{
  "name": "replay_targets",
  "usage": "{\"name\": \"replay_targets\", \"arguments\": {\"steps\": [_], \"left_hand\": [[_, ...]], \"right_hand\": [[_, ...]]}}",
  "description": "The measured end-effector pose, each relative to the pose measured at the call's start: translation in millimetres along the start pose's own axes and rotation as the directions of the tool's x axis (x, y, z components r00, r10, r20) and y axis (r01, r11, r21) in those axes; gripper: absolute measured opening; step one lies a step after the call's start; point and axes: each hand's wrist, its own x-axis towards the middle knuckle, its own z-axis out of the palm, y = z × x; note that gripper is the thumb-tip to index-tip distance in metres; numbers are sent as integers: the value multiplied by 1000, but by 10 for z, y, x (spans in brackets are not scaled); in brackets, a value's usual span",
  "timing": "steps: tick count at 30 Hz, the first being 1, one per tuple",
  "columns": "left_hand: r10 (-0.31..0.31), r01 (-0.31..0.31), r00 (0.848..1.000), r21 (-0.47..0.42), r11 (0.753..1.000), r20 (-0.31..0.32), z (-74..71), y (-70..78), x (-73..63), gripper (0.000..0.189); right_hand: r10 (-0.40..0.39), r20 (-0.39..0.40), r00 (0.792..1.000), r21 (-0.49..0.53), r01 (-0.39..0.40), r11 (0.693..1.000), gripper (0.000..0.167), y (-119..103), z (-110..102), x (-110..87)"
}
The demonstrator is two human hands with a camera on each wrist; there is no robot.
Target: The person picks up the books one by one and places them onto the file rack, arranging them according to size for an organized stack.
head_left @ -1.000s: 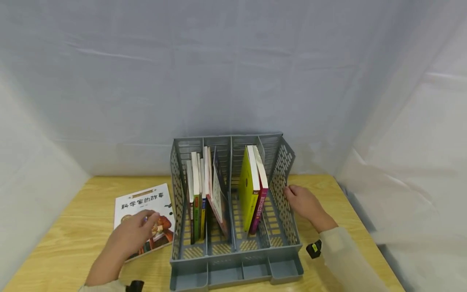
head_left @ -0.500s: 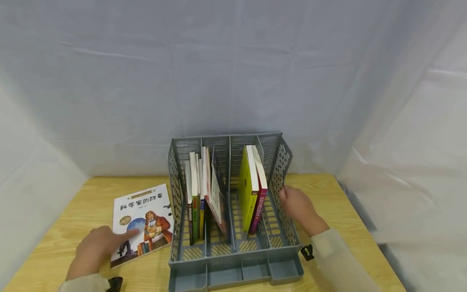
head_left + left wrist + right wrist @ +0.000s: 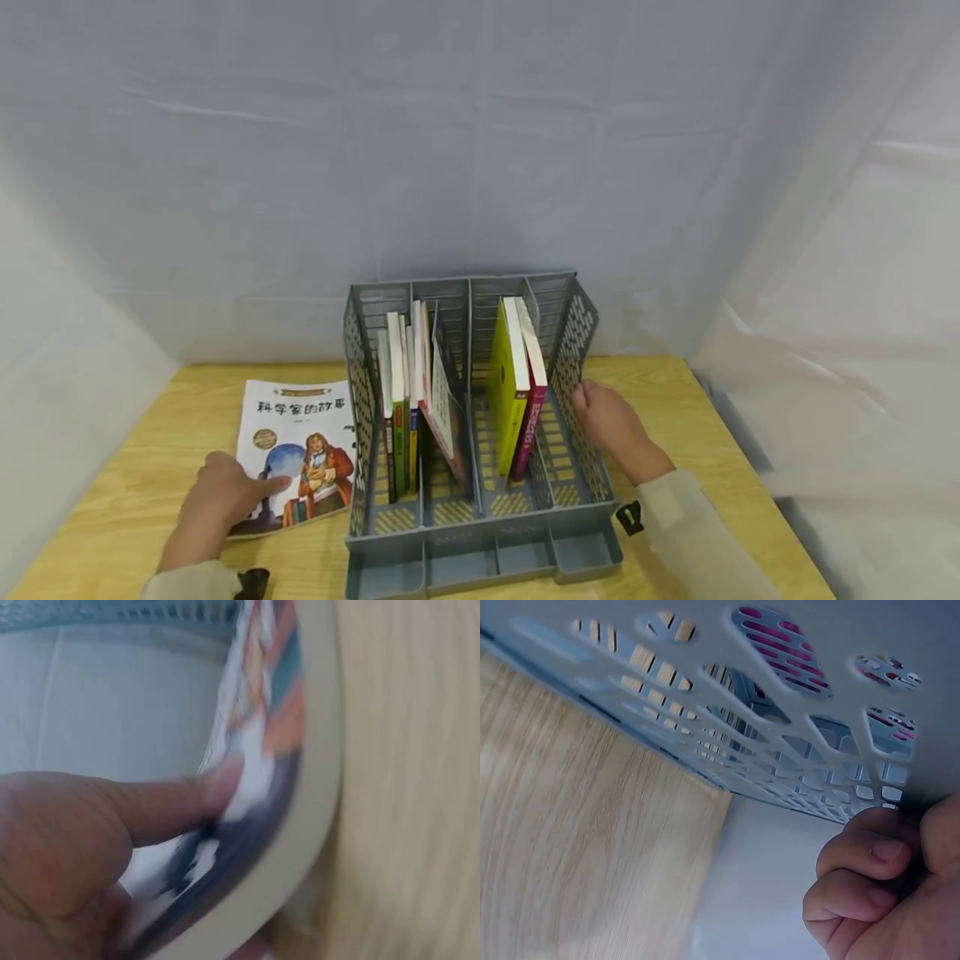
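A thin white picture book (image 3: 300, 423) with a cartoon figure on its cover lies left of a grey plastic book rack (image 3: 457, 537). My left hand (image 3: 221, 492) grips the book's lower left side, thumb over the cover. In the left wrist view, the book (image 3: 281, 772) bends upward, with the thumb of my left hand (image 3: 71, 840) on the cover and other fingers partly hidden behind it. My right hand (image 3: 611, 425) holds the front edge of the rack's right side wall. The right wrist view shows curled fingers of my right hand (image 3: 877, 885) at that perforated wall (image 3: 795, 742).
Several thin books (image 3: 399, 400) stand in the rack's two left compartments, one leaning (image 3: 442, 417). A yellow-green book (image 3: 510, 383) and a magenta book (image 3: 531, 417) stand further right. Shallow trays (image 3: 585, 554) line the rack's front. White sheeting (image 3: 480, 150) encloses the wooden table (image 3: 120, 492).
My left hand first drew back left off the book's cover, then took hold of its left side. The book has turned slightly and its edge has lifted. My right hand stays on the rack.
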Motion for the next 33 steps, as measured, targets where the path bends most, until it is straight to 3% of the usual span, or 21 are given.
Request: {"name": "replay_targets", "arguments": {"steps": [4, 6, 9, 13, 15, 21, 23, 27, 30, 33], "left_hand": [[63, -73, 994, -127, 989, -84, -11, 56, 8, 84], [92, -119, 984, -176, 977, -155, -20, 72, -12, 67], [115, -176, 957, -219, 960, -268, -43, 111, -74, 56], [141, -256, 910, -260, 931, -391, -79, 215, -169, 46], [154, -287, 893, -273, 918, -423, -92, 271, -208, 39], [135, -293, 885, -309, 905, -446, -156, 357, -352, 36], [119, -305, 871, -335, 892, -476, -201, 388, -425, 36], [110, -378, 818, -383, 843, -565, -225, 455, -490, 32], [160, -479, 753, -364, 799, -638, -139, 460, -452, 27], [270, -588, 681, -288, 756, -681, -8, 416, -406, 23]], "right_hand": [[-18, -2, 1000, 15, 18, 1000, 37, 14, 24, 32], [-34, 3, 999, 17, 34, 999, 36, 20, 43, 47], [-66, 8, 998, 20, 66, 998, 35, 25, 71, 61], [-68, 2, 998, 30, 68, 997, 36, 20, 81, 66], [-58, -3, 998, 31, 58, 998, 36, 20, 77, 66], [-41, -15, 999, 33, 42, 999, 35, 30, 49, 54], [-29, -16, 999, 39, 29, 999, 36, 34, 31, 44], [5, -22, 1000, 36, -4, 999, 36, 59, 5, 28], [18, -18, 1000, 27, -17, 999, 36, 75, 0, 17], [23, -6, 1000, 22, -23, 999, 36, 80, 0, 7]]}}
